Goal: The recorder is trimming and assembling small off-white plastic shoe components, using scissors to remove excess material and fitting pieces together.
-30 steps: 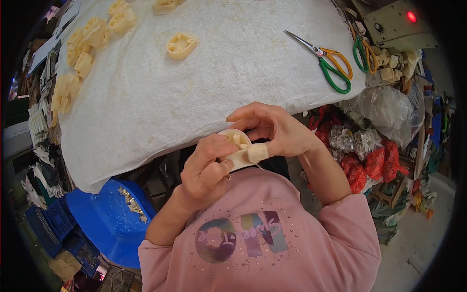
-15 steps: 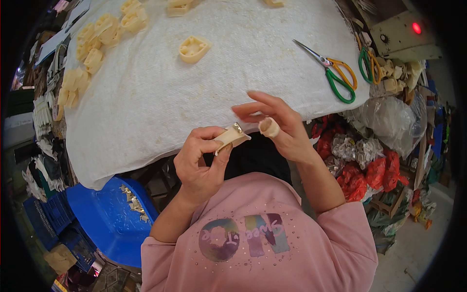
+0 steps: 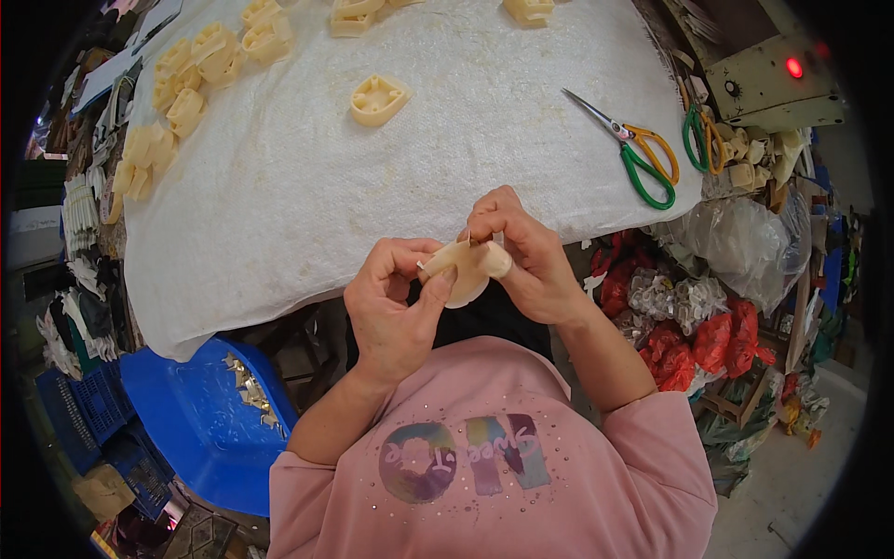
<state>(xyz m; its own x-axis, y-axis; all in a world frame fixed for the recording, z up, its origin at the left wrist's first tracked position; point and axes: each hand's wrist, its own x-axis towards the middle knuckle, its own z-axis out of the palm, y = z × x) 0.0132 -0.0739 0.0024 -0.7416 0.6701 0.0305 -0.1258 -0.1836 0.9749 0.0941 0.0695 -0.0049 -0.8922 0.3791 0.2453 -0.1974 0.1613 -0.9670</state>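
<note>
A cream molded plastic part (image 3: 463,287) is held in front of my chest, just off the table's near edge. My left hand (image 3: 393,306) pinches its left side between thumb and fingers. At the part's upper right edge, my right hand (image 3: 535,265) has its fingers bent and pressed against it. A cream finger cot (image 3: 496,261) covers my right thumb. My right fingers hide whatever small piece sits at that edge. A similar cream part (image 3: 379,101) lies alone on the white woven cloth (image 3: 307,186), with its hollow side up.
Scissors (image 3: 643,154) with green and orange handles lie at the table's right, another pair (image 3: 705,140) beyond. Several cream parts (image 3: 214,54) cluster at far left. A blue basin (image 3: 200,419) with small metal pieces stands lower left. Red plastic bags (image 3: 712,343) are at right.
My right hand has come in from the right, and its fingers have closed on the part's edge. The part has turned in my left hand, showing a broader face. The shiny metal piece is now covered.
</note>
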